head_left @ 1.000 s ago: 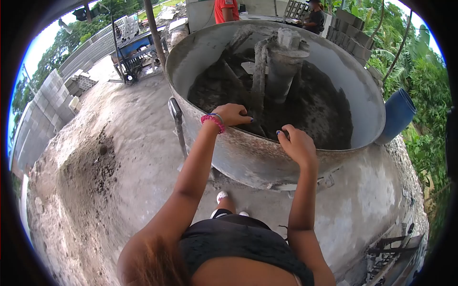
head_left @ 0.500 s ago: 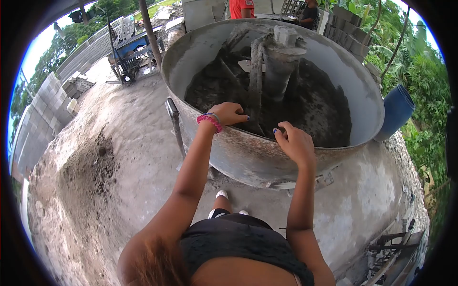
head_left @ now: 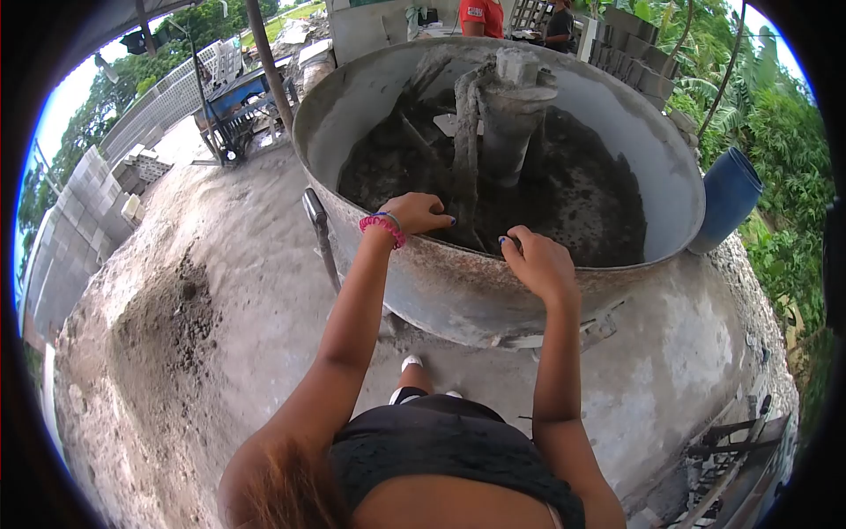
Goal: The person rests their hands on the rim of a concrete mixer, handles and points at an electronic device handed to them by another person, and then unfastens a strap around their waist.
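A large round metal mixing pan (head_left: 423,260) stands in front of me, with dark, wet-looking mix (head_left: 586,189) on its floor. My left hand (head_left: 419,213), with a pink coil band at the wrist, lies over the near rim. Its thumb is held away from its loosely bent fingers. Further right, my right hand (head_left: 539,257) is at the same rim, thumb and forefinger apart. I see nothing held in either hand; some fingertips are hidden. Inside the pan, a crusted mixing arm (head_left: 467,132) hangs beside a thick central post (head_left: 511,132).
A metal handle or lever (head_left: 317,220) stands outside the pan's left side. A blue barrel (head_left: 727,201) leans at the right. Grey blocks (head_left: 75,212) are stacked far left. Two people, one in a red shirt (head_left: 480,16), are behind the pan. Metal scraps (head_left: 731,450) lie lower right.
The view has shifted slightly, so the pan appears a little further left. Both hands stay at the rim in nearly the same pose. The mixing arm looks unchanged against the post.
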The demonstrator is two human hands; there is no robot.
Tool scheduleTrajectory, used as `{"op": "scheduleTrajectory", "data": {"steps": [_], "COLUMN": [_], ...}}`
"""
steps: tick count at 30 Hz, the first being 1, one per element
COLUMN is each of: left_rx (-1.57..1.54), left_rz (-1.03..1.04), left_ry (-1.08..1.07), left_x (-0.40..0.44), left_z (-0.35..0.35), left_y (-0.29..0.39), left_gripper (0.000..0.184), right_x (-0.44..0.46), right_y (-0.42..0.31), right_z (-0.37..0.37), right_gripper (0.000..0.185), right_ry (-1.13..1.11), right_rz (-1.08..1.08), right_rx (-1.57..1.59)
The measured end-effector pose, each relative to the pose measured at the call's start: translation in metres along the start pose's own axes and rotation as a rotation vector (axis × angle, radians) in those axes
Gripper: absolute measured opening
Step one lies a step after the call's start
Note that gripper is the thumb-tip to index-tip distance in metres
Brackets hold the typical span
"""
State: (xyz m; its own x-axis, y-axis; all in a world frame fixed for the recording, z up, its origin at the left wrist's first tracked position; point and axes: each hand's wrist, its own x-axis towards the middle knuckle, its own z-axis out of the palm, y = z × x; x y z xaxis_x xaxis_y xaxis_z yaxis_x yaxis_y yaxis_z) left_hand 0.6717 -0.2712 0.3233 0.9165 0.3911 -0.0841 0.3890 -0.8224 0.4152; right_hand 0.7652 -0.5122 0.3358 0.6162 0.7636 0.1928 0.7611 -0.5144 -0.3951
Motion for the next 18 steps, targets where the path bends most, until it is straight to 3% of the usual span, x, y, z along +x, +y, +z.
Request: {"op": "scheduleTrajectory", "data": {"steps": [18], "left_rx": [-0.003], "left_rz": [0.016], "left_ry": [0.005], "left_x": [-0.0005], "left_z": [-0.0014], "left_y": [0.0003], "left_gripper": [0.051], "right_x": [-0.0036], "right_y": [-0.0055], "right_z": [-0.0034], "right_gripper": [0.031], "right_ry": [0.036], "right_rz": [-0.012], "right_rx": [0.013]}}
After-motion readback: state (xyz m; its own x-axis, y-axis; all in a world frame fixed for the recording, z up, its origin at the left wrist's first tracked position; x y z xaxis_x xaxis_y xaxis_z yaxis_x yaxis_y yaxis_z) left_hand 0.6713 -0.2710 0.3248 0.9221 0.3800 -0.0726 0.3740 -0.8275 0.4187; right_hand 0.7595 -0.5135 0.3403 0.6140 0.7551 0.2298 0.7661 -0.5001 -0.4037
